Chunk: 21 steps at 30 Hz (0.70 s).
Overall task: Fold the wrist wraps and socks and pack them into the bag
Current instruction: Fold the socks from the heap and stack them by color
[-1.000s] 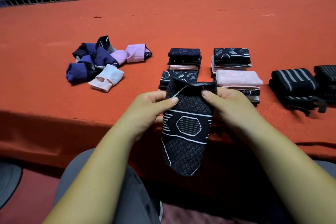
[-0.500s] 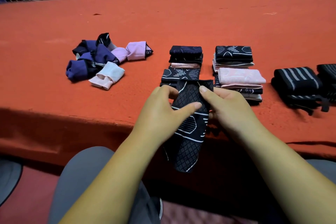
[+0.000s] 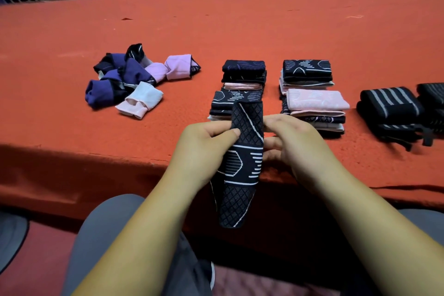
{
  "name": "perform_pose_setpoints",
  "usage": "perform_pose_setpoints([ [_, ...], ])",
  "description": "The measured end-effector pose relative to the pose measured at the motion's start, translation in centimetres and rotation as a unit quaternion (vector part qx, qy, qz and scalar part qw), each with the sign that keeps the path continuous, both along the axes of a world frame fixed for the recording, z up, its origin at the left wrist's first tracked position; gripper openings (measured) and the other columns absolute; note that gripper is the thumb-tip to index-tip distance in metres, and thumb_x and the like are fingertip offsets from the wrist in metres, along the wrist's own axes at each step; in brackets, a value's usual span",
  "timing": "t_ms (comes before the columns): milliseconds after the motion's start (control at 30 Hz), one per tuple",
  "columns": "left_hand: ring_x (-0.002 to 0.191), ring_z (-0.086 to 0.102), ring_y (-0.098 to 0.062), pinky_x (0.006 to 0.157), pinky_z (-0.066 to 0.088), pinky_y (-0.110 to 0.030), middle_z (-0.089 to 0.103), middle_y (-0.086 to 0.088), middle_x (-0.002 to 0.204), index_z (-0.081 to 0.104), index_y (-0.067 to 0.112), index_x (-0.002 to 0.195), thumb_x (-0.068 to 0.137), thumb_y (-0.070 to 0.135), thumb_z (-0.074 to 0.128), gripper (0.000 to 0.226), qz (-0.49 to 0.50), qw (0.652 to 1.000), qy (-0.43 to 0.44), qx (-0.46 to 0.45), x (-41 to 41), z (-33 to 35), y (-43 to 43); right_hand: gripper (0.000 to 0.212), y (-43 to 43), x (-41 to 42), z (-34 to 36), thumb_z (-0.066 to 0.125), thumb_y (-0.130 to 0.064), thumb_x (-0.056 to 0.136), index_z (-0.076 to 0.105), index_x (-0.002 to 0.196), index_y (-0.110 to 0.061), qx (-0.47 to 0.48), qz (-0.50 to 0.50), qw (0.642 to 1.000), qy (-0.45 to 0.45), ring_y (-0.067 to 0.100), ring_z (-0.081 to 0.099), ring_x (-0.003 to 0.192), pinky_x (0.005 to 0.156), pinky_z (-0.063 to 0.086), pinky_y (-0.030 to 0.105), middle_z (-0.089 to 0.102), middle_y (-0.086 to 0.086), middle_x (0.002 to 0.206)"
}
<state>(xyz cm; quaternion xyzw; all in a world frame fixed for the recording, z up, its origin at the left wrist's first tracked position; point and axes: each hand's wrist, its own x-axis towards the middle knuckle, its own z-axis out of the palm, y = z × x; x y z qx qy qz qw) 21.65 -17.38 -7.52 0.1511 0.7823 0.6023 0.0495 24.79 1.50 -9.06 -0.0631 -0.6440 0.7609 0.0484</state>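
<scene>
Both hands, left [image 3: 204,149] and right [image 3: 295,144], pinched a dark wrap [image 3: 242,163] between them. Its long axis hung downward, over the table [image 3: 264,31] edge.

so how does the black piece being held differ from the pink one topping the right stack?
The black piece hangs long, gripped by the left hand and right hand at the table edge; the pink piece lies folded flat on its stack. The black piece shows white lines and diamond mesh; the pink piece only faint pale marks. Both look knitted.
</scene>
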Motion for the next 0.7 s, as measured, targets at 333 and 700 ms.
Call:
perform_pose_setpoints([
  [333,0.078,0.073,-0.027,0.070,0.062,-0.032,0.077,-0.023,0.097,0.076,-0.001,0.114,0.101,0.002,0.058,0.022,-0.009,0.960,-0.110,0.257,-0.4,1.3,-1.4,0.030,0.2,0.4,-0.8,0.071,-0.028,0.101,0.073,0.126,-0.011,0.041,0.051,0.998,0.020,0.042,0.073,0.115,0.101,0.055,0.068,0.079,0.011,0.120],
  [700,0.054,0.061,-0.009,0.043,0.046,-0.019,0.070,0.000,0.074,0.069,0.013,0.106,0.109,0.024,0.058,0.016,-0.005,0.992,-0.084,0.091,-1.4,0.2,-1.6,0.019,1.0,0.7,-0.2,0.070,-0.028,0.103,0.076,0.107,-0.010,0.095,-0.021,0.992,0.085,0.025,0.073,0.093,0.096,0.056,0.059,0.080,0.015,0.106],
])
